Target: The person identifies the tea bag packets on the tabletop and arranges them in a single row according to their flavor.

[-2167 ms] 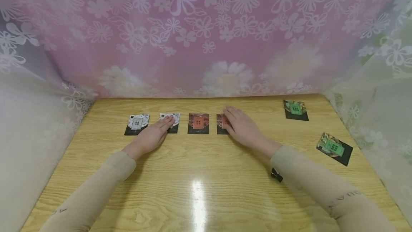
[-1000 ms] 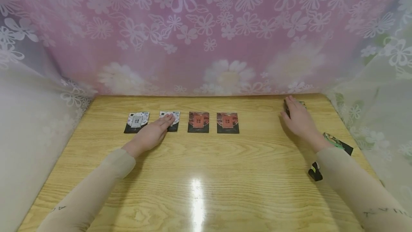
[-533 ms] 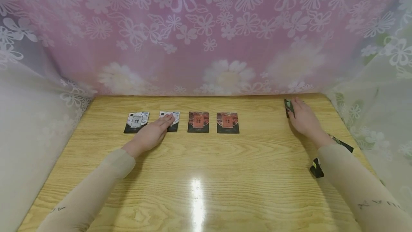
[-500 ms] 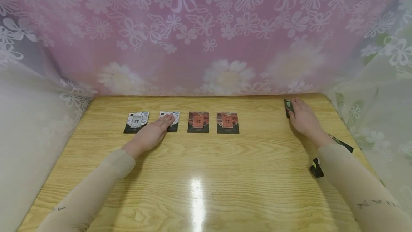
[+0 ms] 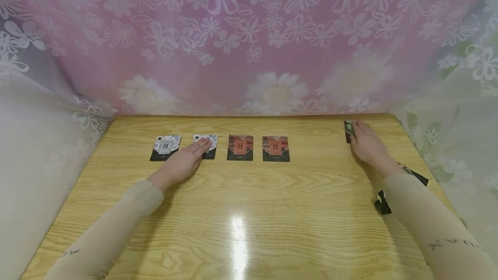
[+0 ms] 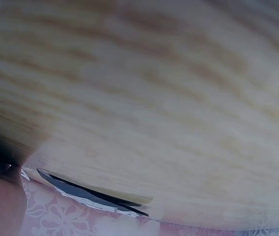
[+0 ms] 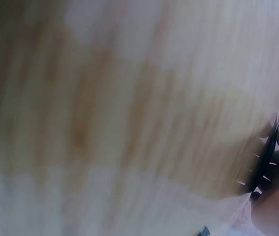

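Observation:
My left hand [image 5: 181, 162] rests with straight fingers on a white and black sachet [image 5: 211, 154], partly covering it. Another white and black sachet [image 5: 165, 147] lies just left of it. At the back right, my right hand [image 5: 368, 145] lies over a green and black sachet [image 5: 348, 132], hiding most of it. In the right wrist view, that sachet [image 7: 266, 160] shows dark and edge-on against the fingers. Two red and black sachets [image 5: 240, 147] [image 5: 276, 148] sit between the hands. A second green sachet [image 5: 418, 176] is mostly hidden by the right forearm.
The sachets lie flat on a wooden table [image 5: 186, 219]. A pink floral curtain [image 5: 249, 55] hangs along its back edge, with pale curtains [image 5: 467, 141] at both sides. A small black device [image 5: 383, 203] sits at the right wrist.
My right hand has left the right-hand red sachet and moved right onto the far green sachet, then shifted slightly right over it. The left hand stays in place.

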Motion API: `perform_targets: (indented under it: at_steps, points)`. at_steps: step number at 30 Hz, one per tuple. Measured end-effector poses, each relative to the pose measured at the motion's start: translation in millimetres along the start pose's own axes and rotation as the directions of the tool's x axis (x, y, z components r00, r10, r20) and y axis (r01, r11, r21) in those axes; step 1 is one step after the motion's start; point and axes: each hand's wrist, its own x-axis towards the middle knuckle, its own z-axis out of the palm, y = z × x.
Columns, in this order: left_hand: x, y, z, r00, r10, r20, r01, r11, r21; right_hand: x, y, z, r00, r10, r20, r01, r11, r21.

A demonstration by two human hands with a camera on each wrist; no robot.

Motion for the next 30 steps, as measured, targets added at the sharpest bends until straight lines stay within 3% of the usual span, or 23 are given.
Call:
perform_targets:
  at_steps: [6,17,30]
  points:
    - [0.5,0.9,-0.2,1.000,-0.007,0.009,0.008,1.000,-0.013,-3,-7,2,1.000,0.000,0.003,0.000,1.000,-0.005]
    - [0.0,0.0,-0.7,1.000,-0.011,0.014,0.011,1.000,-0.004,-11,-42,6,0.996,-0.094,-0.007,0.093,0.992,-0.086]
    - [0.0,0.7,-0.5,1.000,-0.013,0.018,0.013,1.000,0.002,-17,-77,17,0.992,-0.127,0.004,0.127,0.990,-0.064]
